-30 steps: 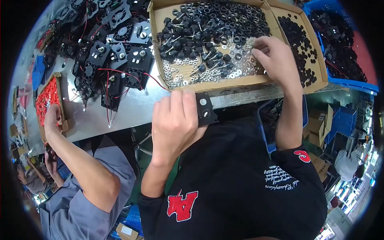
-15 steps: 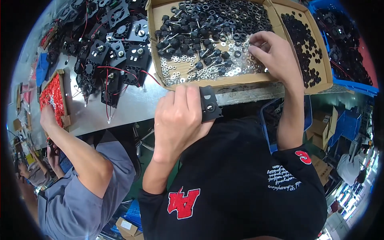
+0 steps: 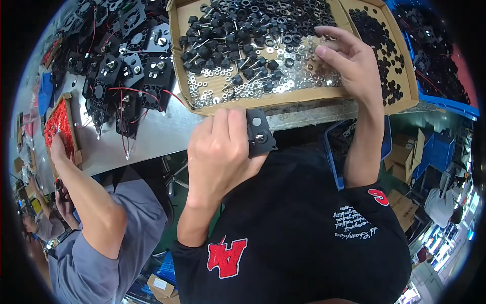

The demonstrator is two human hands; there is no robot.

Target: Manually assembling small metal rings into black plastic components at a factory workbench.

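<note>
While the left hand [image 3: 216, 147] gripped the black plate [image 3: 254, 148] just in front of the cardboard tray [image 3: 298, 96], knuckles up, apparently leaving its metal stud [image 3: 260, 137] exposed, the right hand [image 3: 357, 63] reached over the clear washers [image 3: 304, 65], forearm nearly upright, thumb and index finger parted, presumably for small parts.

A flat black plate [image 3: 262, 130] is held slightly tilted near the centre of the frame, its left part hidden; its face shows a pale round spot and, below that, a silvery stud. Small translucent and silvery washers [image 3: 310, 66] lie scattered right of upper centre.
</note>
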